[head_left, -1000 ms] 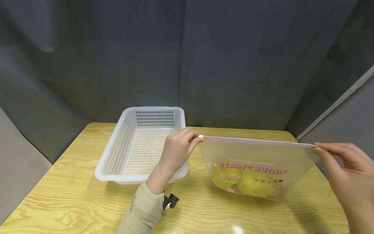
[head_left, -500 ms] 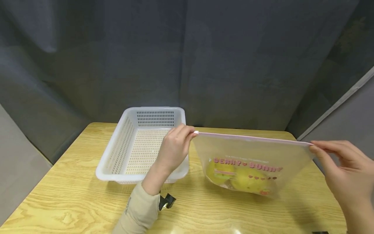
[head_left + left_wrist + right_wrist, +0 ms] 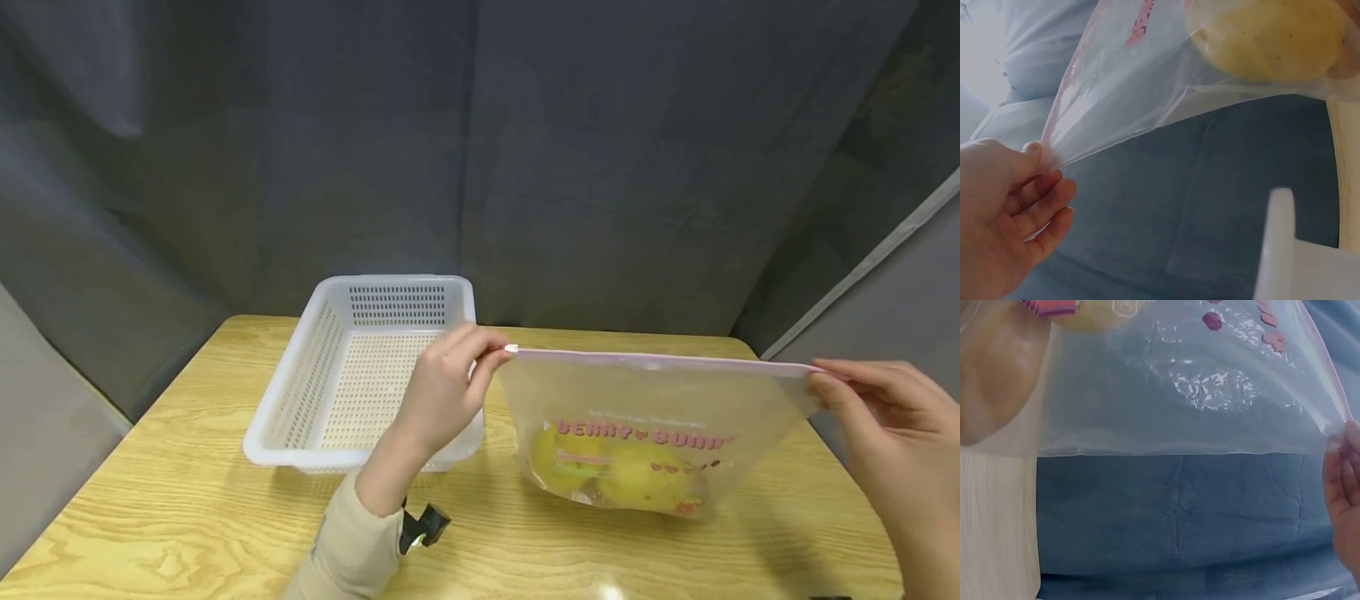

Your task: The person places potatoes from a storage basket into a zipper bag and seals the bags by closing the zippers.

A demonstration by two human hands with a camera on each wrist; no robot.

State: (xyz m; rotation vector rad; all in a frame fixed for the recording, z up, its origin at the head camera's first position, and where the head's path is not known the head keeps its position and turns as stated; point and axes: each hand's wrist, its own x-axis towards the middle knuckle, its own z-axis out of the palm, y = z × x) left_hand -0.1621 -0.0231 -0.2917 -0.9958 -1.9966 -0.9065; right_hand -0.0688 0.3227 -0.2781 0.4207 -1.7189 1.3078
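A translucent zip bag with a pink top strip and pink "BERRY BUNNY" lettering hangs upright, stretched wide between both hands. My left hand pinches its left top corner at the white slider. At the opposite top corner, my right hand pinches the strip between thumb and fingers. Several yellow potato-like things sit at the bottom of the bag, blurred by its plastic. The left wrist view shows one of them as oval with small dark specks. The bag's bottom edge is close over the table.
A white perforated plastic basket stands on the wooden table to the left, with its floor bare. The left forearm passes in front of its near right corner. Dark grey curtains close off the back and sides.
The bag shifted left and slightly up, then partly back right, ending a little left of where it began. Both hands kept their pinches at its top corners. The basket stayed put.
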